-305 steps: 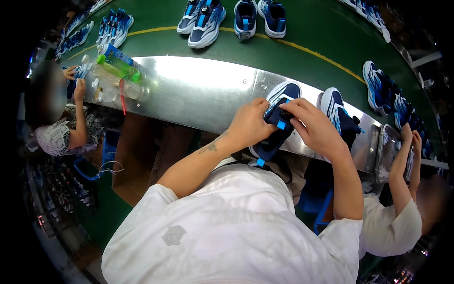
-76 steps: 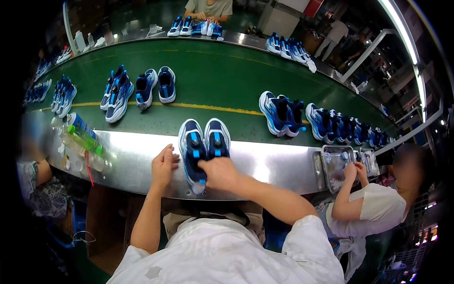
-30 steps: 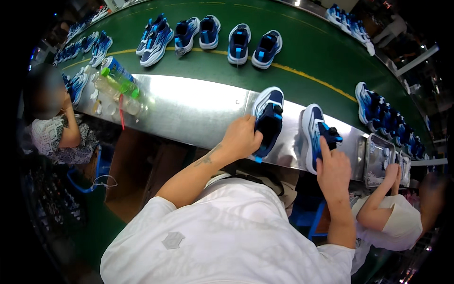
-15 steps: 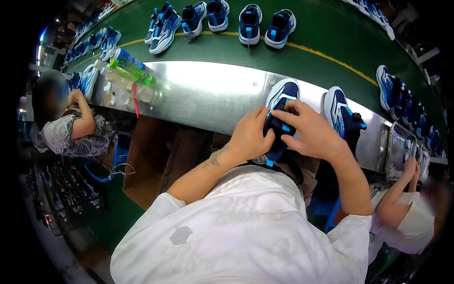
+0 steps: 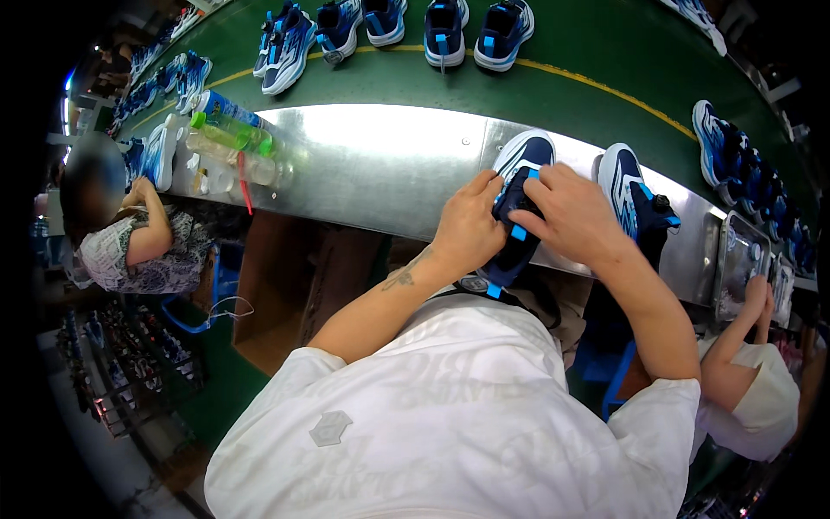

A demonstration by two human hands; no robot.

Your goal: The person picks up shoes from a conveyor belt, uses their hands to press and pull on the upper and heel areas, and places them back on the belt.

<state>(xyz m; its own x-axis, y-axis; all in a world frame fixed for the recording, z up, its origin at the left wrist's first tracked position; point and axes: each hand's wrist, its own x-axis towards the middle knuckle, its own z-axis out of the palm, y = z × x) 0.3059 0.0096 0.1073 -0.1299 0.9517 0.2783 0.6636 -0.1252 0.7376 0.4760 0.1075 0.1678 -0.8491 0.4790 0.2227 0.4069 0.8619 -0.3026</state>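
Observation:
A navy, white and light-blue sneaker (image 5: 527, 154) lies between my hands at the steel ledge's near edge. Its toe points away from me, and a blue heel tab faces my body. My left hand (image 5: 471, 223) grips the shoe's left side with fingers bent. From the right, my right hand (image 5: 577, 212) curls its fingers over the upper near the blue strap, thumb across the opening. What the fingertips press there is partly hidden. A matching sneaker (image 5: 619, 180) with a black dial rests just right of my right hand.
Beyond the steel ledge (image 5: 372, 164), a green belt (image 5: 363, 82) carries several sneakers. Plastic bottles (image 5: 229, 134) lie at the ledge's left. A metal tray (image 5: 739, 259) stands at right. Co-workers sit on both sides; a cardboard box (image 5: 268, 285) is below the ledge.
My right hand's fingers, spread over the shoe opening before, are now bent and farther toward the toe. My left hand stays at the shoe's left side. The whole view has shifted slightly.

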